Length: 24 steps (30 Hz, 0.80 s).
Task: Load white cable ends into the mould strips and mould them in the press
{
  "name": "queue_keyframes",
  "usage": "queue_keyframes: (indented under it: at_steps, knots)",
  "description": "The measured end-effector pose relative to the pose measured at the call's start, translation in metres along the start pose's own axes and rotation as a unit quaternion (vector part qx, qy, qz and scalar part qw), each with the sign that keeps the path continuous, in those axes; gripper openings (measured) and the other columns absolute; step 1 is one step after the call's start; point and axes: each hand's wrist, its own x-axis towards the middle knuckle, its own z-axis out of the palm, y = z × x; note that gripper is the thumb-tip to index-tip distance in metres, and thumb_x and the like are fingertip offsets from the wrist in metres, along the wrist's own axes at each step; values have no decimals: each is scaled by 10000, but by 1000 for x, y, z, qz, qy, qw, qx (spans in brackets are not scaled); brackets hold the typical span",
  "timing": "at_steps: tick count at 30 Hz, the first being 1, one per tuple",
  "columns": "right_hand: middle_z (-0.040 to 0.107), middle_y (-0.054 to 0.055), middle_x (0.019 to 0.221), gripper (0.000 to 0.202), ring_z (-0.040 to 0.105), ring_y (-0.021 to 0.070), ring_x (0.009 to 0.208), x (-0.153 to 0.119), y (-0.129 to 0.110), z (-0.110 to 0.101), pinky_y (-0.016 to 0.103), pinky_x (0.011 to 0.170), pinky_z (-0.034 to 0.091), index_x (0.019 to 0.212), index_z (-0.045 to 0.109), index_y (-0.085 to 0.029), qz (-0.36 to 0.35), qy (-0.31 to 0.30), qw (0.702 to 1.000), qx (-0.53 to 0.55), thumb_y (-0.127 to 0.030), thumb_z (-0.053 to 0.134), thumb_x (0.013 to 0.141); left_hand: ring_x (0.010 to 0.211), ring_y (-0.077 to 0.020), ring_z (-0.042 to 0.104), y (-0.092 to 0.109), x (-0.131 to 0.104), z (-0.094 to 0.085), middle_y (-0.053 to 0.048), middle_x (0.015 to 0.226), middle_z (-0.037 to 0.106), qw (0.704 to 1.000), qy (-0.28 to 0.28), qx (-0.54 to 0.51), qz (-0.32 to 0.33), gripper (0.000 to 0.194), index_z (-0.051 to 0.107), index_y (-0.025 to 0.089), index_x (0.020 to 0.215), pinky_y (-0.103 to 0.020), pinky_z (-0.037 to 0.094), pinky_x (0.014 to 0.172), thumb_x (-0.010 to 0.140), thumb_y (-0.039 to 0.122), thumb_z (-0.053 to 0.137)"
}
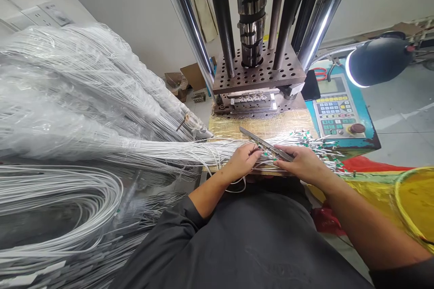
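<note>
A narrow metal bar fixture lies slantwise over a bundle of white cables on the bench. My right hand is closed on its near right end, thumb and fingers on either side. Close to the middle of the bar, my left hand is closed in a pinch beside a small green-marked cable end; the fingertips cover most of what they hold. Several cable ends with green parts spread out behind and to the right of my right hand.
Behind the bench stands a press with a perforated plate above a lower fixture. A control panel and a lit lamp are to the right. Plastic-wrapped cable bundles fill the left, with a yellow container at far right.
</note>
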Motion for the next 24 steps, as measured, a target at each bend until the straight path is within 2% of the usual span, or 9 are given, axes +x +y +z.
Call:
queue_keyframes:
  at_steps: [2,5,7,10,12,15,20,24]
  knots:
    - [789,1,1139,497,757,255,1017,-1,0,-2,336,932,599,1265,747,-261,10,6,1000,4,-410,725,792,812,-162,566,0,1,-5,-20,868,640,999,-8,-43,-15,313,598,192,877,-284,453,767,1031,413,439]
    - [781,7,1165,501,751,259,1046,-2,-1,-3,352,974,588,1264,745,-253,20,8,1000,7,-411,727,789,877,-173,612,-3,4,-10,-32,917,686,996,20,-74,-40,327,652,190,902,-295,472,828,1023,415,448]
    - [781,12,1164,500,752,260,1046,-3,-1,-4,352,963,594,1261,745,-249,22,7,1000,10,-411,728,789,865,-172,623,-7,7,-11,-28,861,685,993,64,-90,-49,342,648,190,814,-296,473,840,1006,423,486]
    - [784,14,1153,497,754,264,1038,-3,-2,-5,356,939,604,1252,750,-252,21,8,1000,14,-408,733,780,729,-152,581,-11,9,-13,-12,681,605,986,107,-108,-67,467,573,189,649,-284,463,751,990,501,511]
    - [788,16,1140,502,758,268,1026,-3,-3,-7,355,927,609,1248,753,-246,28,8,1000,10,-410,735,773,638,-136,535,-10,9,-13,-4,621,577,982,100,-134,-87,500,592,186,668,-276,442,675,997,546,478]
    - [792,35,1123,532,762,272,1005,-3,-4,-9,346,927,609,1258,749,-203,42,4,999,3,-417,725,772,572,-118,490,-7,9,-11,16,599,573,977,69,-175,-103,466,644,178,795,-266,413,623,1005,546,450]
    - [793,29,1119,553,763,280,998,-4,-1,-10,363,941,608,1285,736,-212,37,7,999,6,-437,728,780,612,-109,481,-5,9,-5,32,617,553,985,60,-138,-86,393,574,178,661,-260,393,657,942,452,585]
    - [789,36,1133,558,760,282,1014,-5,4,-9,367,951,608,1290,733,-211,30,16,999,9,-432,740,778,645,-118,512,-6,8,-1,25,647,579,985,45,-146,-79,359,586,176,666,-264,410,689,931,418,596]
